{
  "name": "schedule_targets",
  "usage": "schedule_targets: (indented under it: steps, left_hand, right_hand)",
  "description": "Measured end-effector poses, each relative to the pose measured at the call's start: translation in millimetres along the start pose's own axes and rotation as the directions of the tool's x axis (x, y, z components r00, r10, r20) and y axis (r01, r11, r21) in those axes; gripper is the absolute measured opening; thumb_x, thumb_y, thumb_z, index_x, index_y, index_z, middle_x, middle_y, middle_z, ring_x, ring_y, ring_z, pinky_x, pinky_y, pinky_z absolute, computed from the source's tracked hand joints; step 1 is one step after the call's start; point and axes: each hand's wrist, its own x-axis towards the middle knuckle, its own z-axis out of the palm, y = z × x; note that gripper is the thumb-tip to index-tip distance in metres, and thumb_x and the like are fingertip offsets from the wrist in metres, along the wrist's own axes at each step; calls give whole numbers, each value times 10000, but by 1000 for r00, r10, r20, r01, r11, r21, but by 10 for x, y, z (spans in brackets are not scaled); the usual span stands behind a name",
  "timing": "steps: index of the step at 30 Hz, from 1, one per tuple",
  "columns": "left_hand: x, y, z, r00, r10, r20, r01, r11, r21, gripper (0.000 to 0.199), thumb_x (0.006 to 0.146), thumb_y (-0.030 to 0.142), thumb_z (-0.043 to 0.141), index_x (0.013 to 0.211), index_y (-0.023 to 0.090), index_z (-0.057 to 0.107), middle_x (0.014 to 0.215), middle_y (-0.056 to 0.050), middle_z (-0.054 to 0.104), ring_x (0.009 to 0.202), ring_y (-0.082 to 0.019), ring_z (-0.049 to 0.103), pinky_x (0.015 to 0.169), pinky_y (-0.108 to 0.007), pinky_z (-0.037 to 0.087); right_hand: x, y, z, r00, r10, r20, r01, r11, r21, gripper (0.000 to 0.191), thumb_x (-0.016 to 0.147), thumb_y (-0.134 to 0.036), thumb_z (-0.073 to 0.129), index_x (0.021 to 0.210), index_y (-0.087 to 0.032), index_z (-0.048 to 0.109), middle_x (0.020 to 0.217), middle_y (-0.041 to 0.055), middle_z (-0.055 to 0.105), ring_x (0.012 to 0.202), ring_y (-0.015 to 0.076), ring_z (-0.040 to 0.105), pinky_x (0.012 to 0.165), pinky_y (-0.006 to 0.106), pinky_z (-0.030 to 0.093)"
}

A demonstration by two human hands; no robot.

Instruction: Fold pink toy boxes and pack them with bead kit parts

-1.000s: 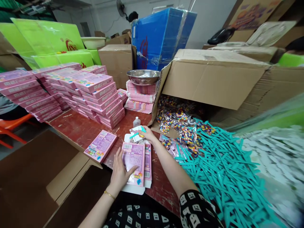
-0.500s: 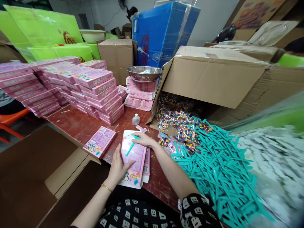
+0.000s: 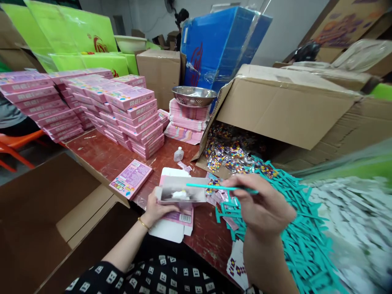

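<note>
Item: open pink cardboard carton (image 3: 181,192), flat and rectangular, tipped up with its open mouth toward the wearer, apparently so the inside can be reached. Held at its near left corner by the left hand (image 3: 157,208), fingers closed around the edge; something small and white lies inside, too blurred to identify.

Item: thin teal plastic stick (image 3: 220,188), pinched between thumb and fingertips of the right hand (image 3: 263,204), grip closed. It lies nearly level, its free tip at the carton's mouth, which suits sliding it in lengthwise.

Beneath the carton: flat pink printed sleeves and white card blanks (image 3: 171,226) on the worn red wooden table (image 3: 104,157), close under the working hand.

Right of the wearer: a heap of matching teal plastic sticks (image 3: 303,241), within easy reach of the right hand; behind it, clear bags of multicoloured beads (image 3: 226,153) spilling from a large brown corrugated box (image 3: 284,102) laid on its side.

Left: one closed pink box (image 3: 131,179) lying alone near the table edge; stacked closed pink boxes (image 3: 131,114) farther back.

Centre rear: steel colander bowl (image 3: 194,95) on a pile of flat pink sleeves; small white plastic bottle (image 3: 178,154).
</note>
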Motion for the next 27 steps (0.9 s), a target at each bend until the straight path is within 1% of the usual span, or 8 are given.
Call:
schedule_targets:
  steps: [5, 10, 12, 15, 17, 19, 23, 27]
  left_hand:
    - [-166, -165, 64, 999, -2, -44, -1, 998, -70, 691, 444, 601, 899, 903, 167, 619, 773, -57, 729, 726, -267, 715, 740, -446, 610]
    - [-158, -155, 32, 997, -56, 46, 60, 995, -81, 641, 494, 605, 883, 905, 155, 686, 810, -92, 749, 787, -290, 724, 814, -480, 604]
    - [-133, -164, 24, 993, -74, 94, 80, 994, -68, 565, 558, 606, 857, 848, 146, 705, 805, -107, 749, 780, -289, 724, 817, -481, 605]
    - [-108, -174, 11, 996, -74, 46, 76, 996, -45, 612, 565, 648, 836, 868, 139, 679, 845, -109, 728, 796, -283, 720, 806, -472, 609]
    - [-105, -159, 13, 991, -11, -135, 10, 1000, -7, 701, 568, 684, 815, 986, 150, 641, 978, -126, 696, 871, -288, 716, 822, -462, 609]
    - [-102, -137, 30, 943, 84, -323, -75, 996, 41, 693, 645, 681, 772, 1094, 180, 602, 1105, -147, 648, 939, -290, 707, 822, -443, 614]
    - [-9, -169, 83, 932, 238, -274, -241, 970, 22, 454, 792, 552, 704, 1109, 236, 630, 1087, -114, 682, 979, -298, 706, 812, -440, 619]
    - [162, -226, 71, 909, 373, -186, -373, 927, 34, 240, 805, 466, 709, 823, 227, 711, 919, -80, 729, 812, -240, 729, 679, -324, 623]
  right_hand:
    - [-123, -166, -57, 927, -93, 364, 189, 953, -236, 587, 929, -47, 527, 1463, -282, 462, 940, 34, 726, 811, 152, 663, 680, 278, 546]
    - [-263, 2, 324, 763, 11, 646, 316, 866, -388, 389, 1010, -176, 413, 1371, -140, 553, 910, 98, 691, 798, 193, 629, 686, 315, 534]
    - [-316, 169, 419, 752, 53, 657, 308, 853, -422, 373, 1009, -276, 459, 1328, -127, 583, 947, 126, 680, 838, 219, 626, 707, 345, 535]
    - [-388, 423, 397, 849, 79, 522, 144, 916, -373, 333, 960, -288, 567, 1275, -186, 607, 1112, 141, 646, 1021, 250, 611, 859, 407, 526]
    - [-475, 544, 364, 915, 147, 376, -50, 965, -257, 263, 916, -288, 636, 1172, -226, 647, 1171, 122, 611, 1101, 244, 595, 944, 423, 504]
    - [-612, 609, 398, 920, 284, 270, -272, 959, -83, 198, 877, -365, 686, 1032, -241, 678, 1209, 110, 584, 1135, 237, 597, 977, 416, 497]
    - [-897, 691, 645, 754, 634, 175, -640, 646, 417, 437, 844, -598, 649, 1142, -281, 615, 1200, 103, 636, 1131, 243, 635, 924, 402, 534]
    - [-959, 692, 779, 618, 660, 427, -752, 338, 566, 636, 657, -642, 800, 1091, -194, 676, 964, 105, 732, 1008, 284, 694, 931, 440, 524]
